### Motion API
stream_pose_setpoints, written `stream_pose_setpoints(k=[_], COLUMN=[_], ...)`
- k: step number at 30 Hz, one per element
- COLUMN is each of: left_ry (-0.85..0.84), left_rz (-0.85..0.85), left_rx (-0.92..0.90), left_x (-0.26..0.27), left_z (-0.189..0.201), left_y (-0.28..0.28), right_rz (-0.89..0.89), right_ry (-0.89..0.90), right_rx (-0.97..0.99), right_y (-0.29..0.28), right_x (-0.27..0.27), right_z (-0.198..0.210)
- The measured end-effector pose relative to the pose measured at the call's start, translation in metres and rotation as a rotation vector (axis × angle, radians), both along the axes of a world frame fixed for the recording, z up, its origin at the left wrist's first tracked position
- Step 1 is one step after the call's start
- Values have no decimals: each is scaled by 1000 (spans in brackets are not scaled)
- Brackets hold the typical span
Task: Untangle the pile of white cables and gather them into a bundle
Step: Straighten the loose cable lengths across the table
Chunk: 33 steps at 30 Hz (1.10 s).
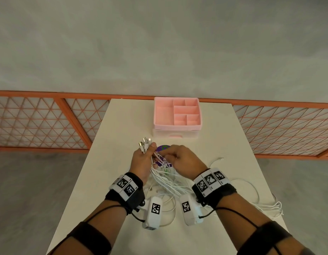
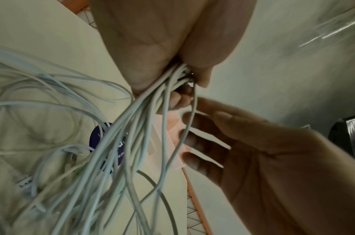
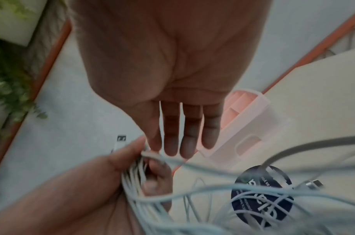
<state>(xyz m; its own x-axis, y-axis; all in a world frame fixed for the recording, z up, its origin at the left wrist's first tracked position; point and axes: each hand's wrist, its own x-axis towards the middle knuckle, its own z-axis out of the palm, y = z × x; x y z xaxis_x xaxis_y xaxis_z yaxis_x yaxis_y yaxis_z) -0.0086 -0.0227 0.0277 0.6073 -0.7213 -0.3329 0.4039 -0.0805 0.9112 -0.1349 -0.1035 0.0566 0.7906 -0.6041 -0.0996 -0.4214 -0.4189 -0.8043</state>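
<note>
My left hand (image 1: 144,160) grips a bunch of white cables (image 1: 167,183) near their ends, and the connectors (image 1: 145,142) stick up above its fist. The left wrist view shows the strands (image 2: 152,111) fanning down from its curled fingers (image 2: 200,76) onto the table. My right hand (image 1: 175,156) is just right of it, with straight fingers (image 3: 182,127) whose tips reach the held bunch beside the left thumb (image 3: 130,151). One strand (image 2: 189,127) crosses in front of the right fingers; I see no pinch on it. The rest of the cables lie tangled below both wrists.
A round purple label (image 1: 164,149) lies under the cables. A pink compartment organiser (image 1: 177,115) stands at the far end of the white table (image 1: 122,126). Loose cable loops (image 1: 251,190) spread to the right, and some ends (image 1: 272,208) hang over the right edge. An orange mesh fence (image 1: 39,122) runs behind.
</note>
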Motion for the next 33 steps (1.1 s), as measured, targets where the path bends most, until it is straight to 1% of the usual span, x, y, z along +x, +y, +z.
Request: stream_pose_setpoints(k=[2, 4, 6, 8, 10, 14, 16, 21, 24, 26, 27, 28, 30, 32, 33], left_ry=[-23, -30, -39, -105, -134, -173, -195, -200, -259, -307, -302, -281, -210, -115, -44], left_rz=[-25, -68, -127, -185, -222, -242, -253, -256, -287, -310, -320, -319, -286, -211, -164], left_rx=[-1, -22, -59, -68, -84, -17, 11, 0, 43, 87, 96, 96, 58, -17, -48], left_x=[-3, -9, -15, -19, -22, -16, -14, -17, -16, -17, -18, -18, -19, -17, -15], left_z=[0, 4, 9, 14, 19, 21, 15, 18, 19, 19, 18, 16, 15, 19, 23], left_y=[1, 0, -1, -4, -6, -4, -2, -1, -4, -4, -4, -4, -3, -3, -4], right_rz=[-157, -201, -138, -51, 12, 47, 65, 103, 100, 65, 36, 1, -65, -127, -137], right_ry=[-77, -164, -187, -159, -96, -25, -7, 1, -20, -11, -17, -48, -169, -262, -279], right_rx=[5, 28, 48, 38, -49, -217, -239, -279, -252, -236, -200, -130, 35, 187, 272], right_y=[-8, -11, -7, -1, 4, 6, 6, 10, 12, 9, 7, 4, 3, 6, 10], right_x=[-2, 1, 8, 16, 22, 22, 21, 24, 24, 22, 21, 20, 20, 19, 17], right_z=[6, 14, 21, 24, 25, 30, 31, 29, 30, 32, 31, 31, 28, 21, 16])
